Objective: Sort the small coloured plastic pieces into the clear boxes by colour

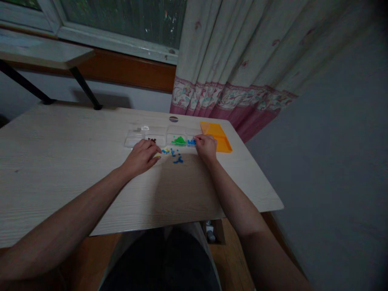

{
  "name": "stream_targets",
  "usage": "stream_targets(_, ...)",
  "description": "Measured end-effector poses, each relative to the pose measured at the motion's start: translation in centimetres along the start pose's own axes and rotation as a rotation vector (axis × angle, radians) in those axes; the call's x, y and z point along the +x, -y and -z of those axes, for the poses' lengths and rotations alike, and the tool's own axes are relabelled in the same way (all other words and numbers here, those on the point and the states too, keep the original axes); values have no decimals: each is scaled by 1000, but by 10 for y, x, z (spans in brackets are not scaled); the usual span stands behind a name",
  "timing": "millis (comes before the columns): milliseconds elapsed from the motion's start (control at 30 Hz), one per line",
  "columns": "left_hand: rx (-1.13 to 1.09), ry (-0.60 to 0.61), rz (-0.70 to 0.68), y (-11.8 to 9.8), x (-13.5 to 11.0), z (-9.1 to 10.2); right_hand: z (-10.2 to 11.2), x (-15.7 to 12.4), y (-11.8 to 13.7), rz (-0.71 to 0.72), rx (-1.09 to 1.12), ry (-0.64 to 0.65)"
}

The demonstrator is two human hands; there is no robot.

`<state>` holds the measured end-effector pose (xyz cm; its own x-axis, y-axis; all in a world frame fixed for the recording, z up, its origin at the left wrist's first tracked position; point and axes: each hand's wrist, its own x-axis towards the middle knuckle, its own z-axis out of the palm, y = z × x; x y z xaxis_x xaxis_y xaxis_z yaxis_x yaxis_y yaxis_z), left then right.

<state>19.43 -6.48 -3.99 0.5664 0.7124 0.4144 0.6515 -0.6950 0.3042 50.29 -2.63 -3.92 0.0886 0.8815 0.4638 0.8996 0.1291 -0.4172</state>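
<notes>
On the table, several clear plastic boxes (131, 141) stand in a row with raised clear lids. Dark brown beads (152, 140), green beads (178, 140) and blue beads in a box (190, 142) lie in separate ones. My left hand (143, 157) rests at the front of the row, thumb apart from the fingers, beside loose blue and yellow beads (166, 151). Over the box of blue beads is my right hand (206, 148), its fingertips pinched together; anything between them is too small to make out. More loose blue beads (178, 160) lie between my hands.
An orange open case (223, 143) lies right of my right hand. A round dark insert (173, 119) sits near the table's back edge. A raised shelf (45, 52) on black legs stands back left; a curtain (212, 93) hangs behind the table.
</notes>
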Motion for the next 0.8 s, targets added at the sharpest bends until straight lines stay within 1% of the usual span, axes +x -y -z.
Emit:
stream_targets(67, -8, 2, -20, -2, 1, 0, 2, 0, 2, 19, -3, -2)
stream_targets(133, -8, 26, -61, -4, 1, 0, 5, 0, 4, 70, 1, -3)
stream_targets(233, 0, 53, -97, -4, 1, -2, 6, -2, 11, 214, 17, 30)
stream_targets(300, -6, 47, -92, -3, 1, -3, 5, -5, 17, 340, 32, 96)
stream_targets(400, -14, 31, -90, -2, 1, -3, 3, -12, 28, 527, 63, 237)
stream_targets(467, -8, 31, -94, -2, 2, -3, 2, -16, 34, 595, 58, 308)
stream_targets(667, 17, 35, -59, -4, 2, -4, 6, -23, 50, 616, -55, 403)
stream_targets(800, 55, 11, -39, -3, 2, -6, 6, -23, 53, 599, -62, 402)
